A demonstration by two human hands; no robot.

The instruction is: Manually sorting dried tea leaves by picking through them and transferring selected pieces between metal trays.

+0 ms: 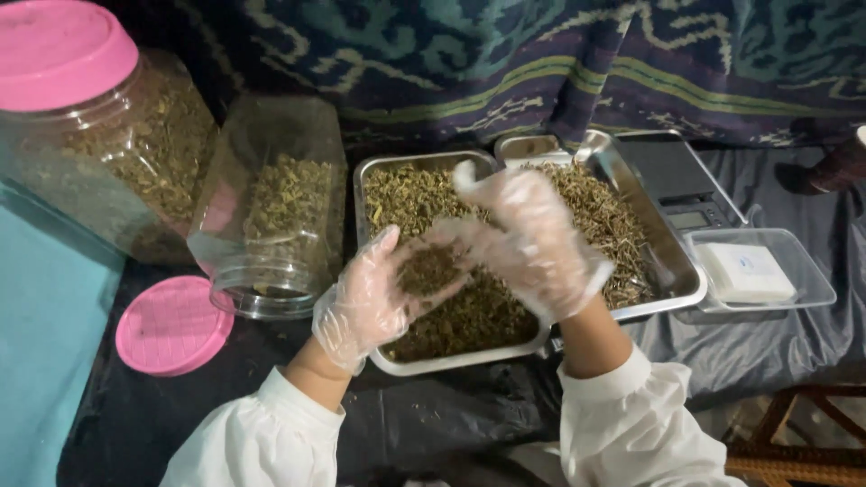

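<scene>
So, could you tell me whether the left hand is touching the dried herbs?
Touching: the head view shows the gloved left hand cupped palm-up with a clump of dried herbs resting in it.

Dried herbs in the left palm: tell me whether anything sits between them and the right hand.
Nothing visible does. The left hand is cupped, palm up, with a pile of dried herbs in it, over the near metal tray. The right hand hangs directly beside and above the pile, gloved fingers reaching it, with no object between.
</scene>
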